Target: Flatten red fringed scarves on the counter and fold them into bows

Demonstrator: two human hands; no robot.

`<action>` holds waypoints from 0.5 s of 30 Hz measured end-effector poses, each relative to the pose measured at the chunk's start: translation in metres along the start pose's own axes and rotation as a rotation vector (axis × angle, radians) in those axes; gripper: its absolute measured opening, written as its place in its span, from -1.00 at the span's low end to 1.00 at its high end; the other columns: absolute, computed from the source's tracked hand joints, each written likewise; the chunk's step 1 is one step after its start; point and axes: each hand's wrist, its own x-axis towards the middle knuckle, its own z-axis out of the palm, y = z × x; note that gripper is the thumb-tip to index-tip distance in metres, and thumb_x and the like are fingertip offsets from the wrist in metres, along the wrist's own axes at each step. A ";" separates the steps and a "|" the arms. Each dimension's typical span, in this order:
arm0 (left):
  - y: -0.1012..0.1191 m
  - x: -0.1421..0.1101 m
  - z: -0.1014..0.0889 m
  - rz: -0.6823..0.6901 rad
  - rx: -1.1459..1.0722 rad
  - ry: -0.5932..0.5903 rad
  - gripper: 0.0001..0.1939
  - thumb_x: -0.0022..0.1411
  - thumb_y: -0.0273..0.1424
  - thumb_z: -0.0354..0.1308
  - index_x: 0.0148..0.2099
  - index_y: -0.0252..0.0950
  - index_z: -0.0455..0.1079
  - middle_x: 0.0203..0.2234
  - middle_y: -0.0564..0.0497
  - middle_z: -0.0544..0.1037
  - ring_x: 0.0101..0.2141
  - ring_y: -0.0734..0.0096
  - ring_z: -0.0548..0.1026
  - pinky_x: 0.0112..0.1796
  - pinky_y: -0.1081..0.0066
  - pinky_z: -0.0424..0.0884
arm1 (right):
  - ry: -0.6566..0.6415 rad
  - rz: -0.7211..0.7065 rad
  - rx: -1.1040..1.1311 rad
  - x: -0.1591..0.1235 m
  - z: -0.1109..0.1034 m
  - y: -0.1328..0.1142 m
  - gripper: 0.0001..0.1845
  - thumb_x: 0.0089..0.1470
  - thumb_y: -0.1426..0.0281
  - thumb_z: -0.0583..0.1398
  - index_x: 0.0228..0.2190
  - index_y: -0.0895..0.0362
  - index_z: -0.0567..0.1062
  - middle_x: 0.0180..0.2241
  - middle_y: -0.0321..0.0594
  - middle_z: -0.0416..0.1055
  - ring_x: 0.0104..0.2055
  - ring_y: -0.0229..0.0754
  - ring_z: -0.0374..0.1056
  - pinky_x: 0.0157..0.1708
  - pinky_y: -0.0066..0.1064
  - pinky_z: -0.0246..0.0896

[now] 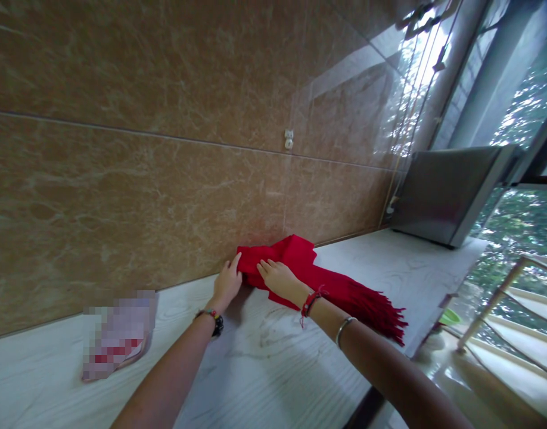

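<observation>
A red scarf (327,277) with a long fringe lies on the white counter, partly folded and bunched against the wall. At its left end, my left hand (229,280) has its fingers closed on the edge of the cloth. My right hand (277,279) rests on top of the scarf with fingers stretched out, pressing on the folded part. The fringe spreads to the right, partly behind my right forearm. Some of the left hand's fingertips are hidden by the cloth.
A blurred-out packet-like thing (121,336) lies at the left of the white counter (238,381). A grey box-shaped appliance (447,193) stands at the far right end. Behind runs a brown tiled wall (166,196) with a small white fixture (288,139). A railing (492,301) is beyond the counter's right edge.
</observation>
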 end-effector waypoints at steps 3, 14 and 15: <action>0.005 0.013 -0.002 -0.015 -0.273 0.032 -0.51 0.09 -0.55 -0.12 0.11 -0.34 0.20 -0.01 -0.12 0.37 -0.02 0.34 0.32 0.00 0.31 0.21 | -0.001 0.046 0.005 0.008 -0.003 -0.001 -0.67 0.11 0.54 -0.05 -0.07 0.33 0.26 -0.09 0.11 0.30 -0.08 -0.07 0.25 -0.20 -0.32 0.23; -0.004 0.037 -0.021 0.010 -0.290 -0.123 -0.60 0.14 -0.45 -0.14 -0.02 -0.32 0.36 -0.25 -0.03 0.54 -0.37 0.45 0.48 -0.35 0.48 0.37 | -0.021 0.152 0.192 0.020 -0.004 0.032 -0.61 0.13 0.59 -0.13 0.00 0.27 0.19 -0.08 0.01 0.34 -0.10 -0.21 0.31 -0.14 -0.44 0.19; -0.004 0.038 -0.021 0.029 -0.258 -0.112 -0.61 0.13 -0.47 -0.14 -0.05 -0.32 0.38 -0.25 -0.03 0.54 -0.34 0.44 0.48 -0.30 0.47 0.37 | -0.018 0.149 0.195 0.020 -0.005 0.035 -0.59 0.13 0.59 -0.12 0.02 0.27 0.17 -0.07 0.01 0.33 -0.09 -0.21 0.31 -0.12 -0.43 0.18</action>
